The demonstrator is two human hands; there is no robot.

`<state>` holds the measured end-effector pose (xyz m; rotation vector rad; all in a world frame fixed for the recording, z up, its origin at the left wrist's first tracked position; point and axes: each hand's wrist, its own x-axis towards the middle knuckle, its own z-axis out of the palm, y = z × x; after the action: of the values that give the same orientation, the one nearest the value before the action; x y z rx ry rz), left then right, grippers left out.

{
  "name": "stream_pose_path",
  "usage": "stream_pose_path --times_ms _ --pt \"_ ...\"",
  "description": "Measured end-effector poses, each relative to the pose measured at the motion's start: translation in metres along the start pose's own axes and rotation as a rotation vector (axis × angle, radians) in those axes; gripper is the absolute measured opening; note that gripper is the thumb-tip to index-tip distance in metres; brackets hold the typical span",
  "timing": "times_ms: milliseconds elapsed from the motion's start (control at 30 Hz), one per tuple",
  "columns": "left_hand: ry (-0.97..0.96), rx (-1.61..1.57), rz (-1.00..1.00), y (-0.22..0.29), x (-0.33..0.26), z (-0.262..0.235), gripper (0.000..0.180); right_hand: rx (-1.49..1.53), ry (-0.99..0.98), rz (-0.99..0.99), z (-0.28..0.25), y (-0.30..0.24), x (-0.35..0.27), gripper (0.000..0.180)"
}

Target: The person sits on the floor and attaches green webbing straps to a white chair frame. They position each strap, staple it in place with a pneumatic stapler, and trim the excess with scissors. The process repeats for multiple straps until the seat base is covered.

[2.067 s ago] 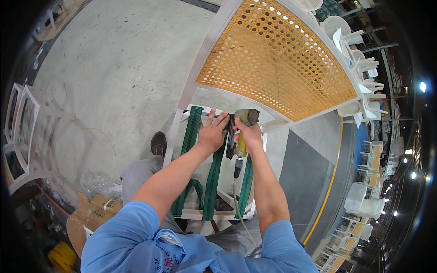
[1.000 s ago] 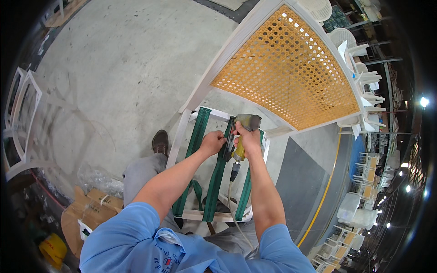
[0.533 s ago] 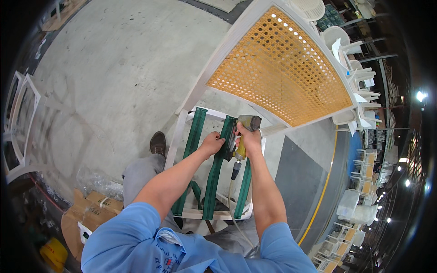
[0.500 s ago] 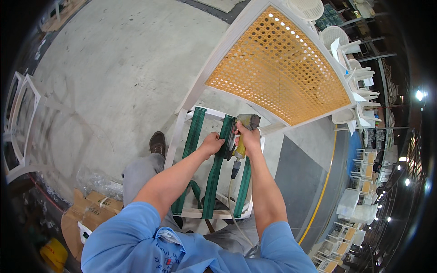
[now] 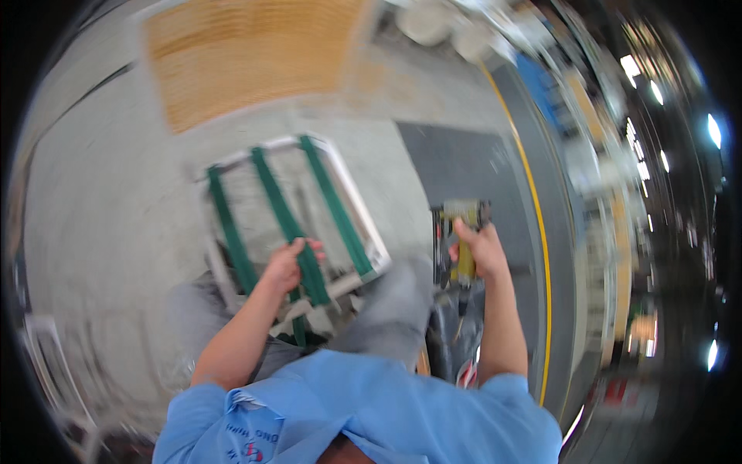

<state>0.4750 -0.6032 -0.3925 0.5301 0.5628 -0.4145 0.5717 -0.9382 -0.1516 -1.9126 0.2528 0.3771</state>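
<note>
The left hand [image 5: 284, 266] clasped the middle green strap [image 5: 276, 195], the right hand [image 5: 485, 249] a pneumatic stapler [image 5: 466, 263]; a cane backrest [image 5: 255, 54] stood ahead over concrete floor [image 5: 100, 178].

The middle green strap [image 5: 272, 189] is grasped by the left hand [image 5: 284, 264], thumb on top, near the strap's lower end. One green strap [image 5: 230, 224] is stretched to the left of that grip, another [image 5: 332, 201] to its right, all three being carried by a white frame [image 5: 357, 201]. Beyond the grip, a tan panel [image 5: 247, 54] is blurred. Well to the right, a yellow-and-black power tool [image 5: 466, 267] is held by its handle in the right hand [image 5: 487, 247].
</note>
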Motion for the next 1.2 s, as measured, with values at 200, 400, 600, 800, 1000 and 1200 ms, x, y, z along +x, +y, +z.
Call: stream_pose_path --times_ms 200,400,600,800,1000,1200 --pt "0.081 -0.023 -0.196 -0.073 -0.054 0.021 0.032 0.089 0.354 0.299 -0.141 0.076 -0.094 0.037" --pt "0.138 -0.051 -0.385 -0.104 -0.061 -0.002 0.036 0.523 0.296 0.379 -0.163 0.213 -0.117 0.04" --pt "0.182 0.036 -0.28 -0.097 -0.059 0.006 0.043 0.746 0.181 0.521 -0.176 0.281 -0.119 0.041" --pt "0.197 0.073 -0.113 -0.103 -0.062 0.01 0.036 -0.445 0.336 0.545 -0.186 0.277 -0.111 0.037" --pt "0.254 0.178 0.046 -0.108 -0.053 0.009 0.033 -0.599 0.465 0.025 -0.176 0.235 -0.121 0.039" --pt "0.252 0.257 0.169 -0.106 -0.041 -0.014 0.033 -0.11 0.089 -0.222 -0.058 0.2 -0.077 0.027"
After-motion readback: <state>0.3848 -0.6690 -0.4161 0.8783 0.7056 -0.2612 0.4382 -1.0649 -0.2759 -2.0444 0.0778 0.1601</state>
